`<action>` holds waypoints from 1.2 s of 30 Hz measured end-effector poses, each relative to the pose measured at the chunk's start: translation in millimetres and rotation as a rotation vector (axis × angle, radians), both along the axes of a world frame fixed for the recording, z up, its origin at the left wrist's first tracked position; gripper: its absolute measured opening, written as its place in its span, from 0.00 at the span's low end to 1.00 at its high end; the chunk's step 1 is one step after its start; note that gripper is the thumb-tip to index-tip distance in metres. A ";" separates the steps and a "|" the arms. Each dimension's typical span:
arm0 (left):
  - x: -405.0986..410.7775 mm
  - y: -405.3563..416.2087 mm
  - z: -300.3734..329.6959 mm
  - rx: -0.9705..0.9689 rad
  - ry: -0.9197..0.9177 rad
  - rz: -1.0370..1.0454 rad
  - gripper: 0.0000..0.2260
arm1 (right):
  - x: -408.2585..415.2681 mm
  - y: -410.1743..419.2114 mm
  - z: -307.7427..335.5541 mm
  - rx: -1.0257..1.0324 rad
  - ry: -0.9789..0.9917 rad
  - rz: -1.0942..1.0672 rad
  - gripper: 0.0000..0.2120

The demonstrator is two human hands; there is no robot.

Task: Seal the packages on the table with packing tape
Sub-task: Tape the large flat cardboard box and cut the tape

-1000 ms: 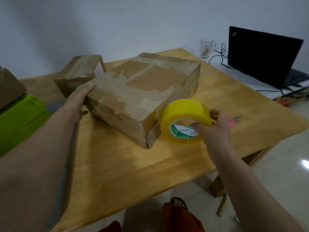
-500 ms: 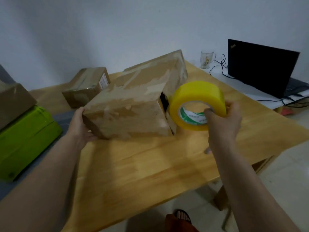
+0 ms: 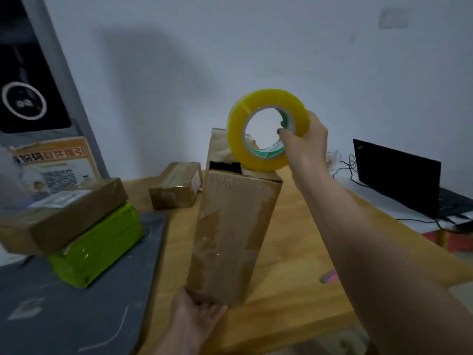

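My left hand (image 3: 197, 312) braces the base of the box (image 3: 230, 226), upright on the tabletop (image 3: 294, 252). My right hand (image 3: 304, 139) grips the tape (image 3: 266, 129) at its open top flap. Risk: pulling tape sideways could topple the tall box; the gaping flap may seal crooked.

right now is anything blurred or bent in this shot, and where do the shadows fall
Head view: dim, flat light. The standing cardboard box and tape roll are fairly sharp, while the stacked parcels at the left edge smear with blur. Wide-angle distortion tilts the dark panel at left. A broad soft shadow lies on the wall behind the box. No strong glare anywhere.
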State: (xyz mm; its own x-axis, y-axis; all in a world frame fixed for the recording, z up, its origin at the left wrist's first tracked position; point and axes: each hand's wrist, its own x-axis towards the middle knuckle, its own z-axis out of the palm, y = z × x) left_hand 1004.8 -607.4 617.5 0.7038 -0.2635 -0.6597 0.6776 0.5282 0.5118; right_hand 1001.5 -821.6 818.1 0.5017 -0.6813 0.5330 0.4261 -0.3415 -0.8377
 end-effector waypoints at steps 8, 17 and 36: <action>-5.2 43.2 116.7 0.637 -1.273 0.321 0.25 | 15.4 62.5 31.9 -0.308 0.056 0.217 0.20; 48.5 44.5 163.3 0.932 -1.649 -0.322 0.52 | 19.0 75.8 3.2 0.168 0.139 0.311 0.19; 54.4 48.3 157.1 1.159 -1.642 -0.300 0.56 | 12.2 35.5 32.5 -0.022 0.145 0.128 0.15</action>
